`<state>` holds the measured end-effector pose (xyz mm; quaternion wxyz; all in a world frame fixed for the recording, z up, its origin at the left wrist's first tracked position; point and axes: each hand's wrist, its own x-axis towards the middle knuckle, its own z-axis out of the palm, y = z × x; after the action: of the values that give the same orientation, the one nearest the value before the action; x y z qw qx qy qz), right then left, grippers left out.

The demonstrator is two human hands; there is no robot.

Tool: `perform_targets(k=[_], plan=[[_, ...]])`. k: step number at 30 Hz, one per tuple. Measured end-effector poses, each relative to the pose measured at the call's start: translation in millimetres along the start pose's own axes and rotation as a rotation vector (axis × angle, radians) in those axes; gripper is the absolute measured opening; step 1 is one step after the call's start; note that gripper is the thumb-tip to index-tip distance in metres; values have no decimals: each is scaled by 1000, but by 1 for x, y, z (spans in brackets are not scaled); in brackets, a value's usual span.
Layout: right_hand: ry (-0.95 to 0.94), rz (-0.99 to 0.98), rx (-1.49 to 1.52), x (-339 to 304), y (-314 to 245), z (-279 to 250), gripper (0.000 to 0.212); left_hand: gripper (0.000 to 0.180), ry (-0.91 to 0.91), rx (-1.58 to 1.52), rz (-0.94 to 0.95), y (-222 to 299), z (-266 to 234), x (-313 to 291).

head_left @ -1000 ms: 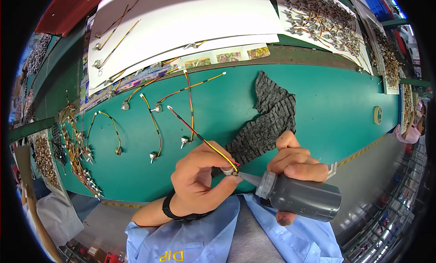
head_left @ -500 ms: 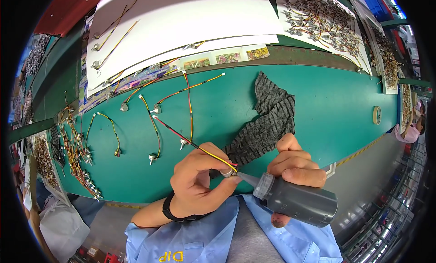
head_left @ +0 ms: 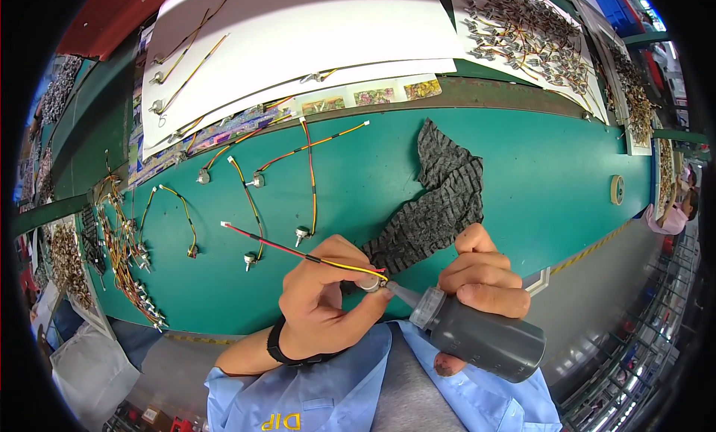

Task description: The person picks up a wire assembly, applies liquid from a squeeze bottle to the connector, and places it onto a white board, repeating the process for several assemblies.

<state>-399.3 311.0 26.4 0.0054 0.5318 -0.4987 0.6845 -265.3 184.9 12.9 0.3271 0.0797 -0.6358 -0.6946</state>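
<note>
Between thumb and fingers, my left hand (head_left: 324, 298) pinches a small round metal potentiometer (head_left: 371, 283). Its red, yellow and black wires (head_left: 298, 253) stretch away to the upper left, ending in a white connector (head_left: 226, 224). My right hand (head_left: 485, 279) is wrapped round a dark squeeze bottle (head_left: 488, 339) with a clear cap, tilted toward the left. The narrow nozzle (head_left: 403, 293) meets the potentiometer by its wire terminals; whether anything comes out cannot be made out. Just beyond both hands, a crumpled dark grey cloth (head_left: 440, 208) lies on the green tabletop (head_left: 537, 186).
Several wired potentiometers (head_left: 257, 180) lie spread over the left of the table, with a bundle (head_left: 127, 253) at its left end. White sheets (head_left: 313, 29) cover the far side, one under a large pile (head_left: 522, 36). A tape roll (head_left: 617, 189) stands at right.
The wires' connector end has swung left and down. The bottle has shifted slightly left and lower with my right hand, its nozzle still at the potentiometer.
</note>
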Motion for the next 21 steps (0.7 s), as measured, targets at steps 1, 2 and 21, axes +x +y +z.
perform_targets(k=[1,2,21], plan=[[11,-4,-10,0,0,0,78,36,-1,-2,0,0,0,0],[21,-7,-19,-1,-1,0,77,37,1,-1,5,0,1,0],[10,7,-39,-1,-1,2,76,38,12,17,20,-2,-1,-2]])
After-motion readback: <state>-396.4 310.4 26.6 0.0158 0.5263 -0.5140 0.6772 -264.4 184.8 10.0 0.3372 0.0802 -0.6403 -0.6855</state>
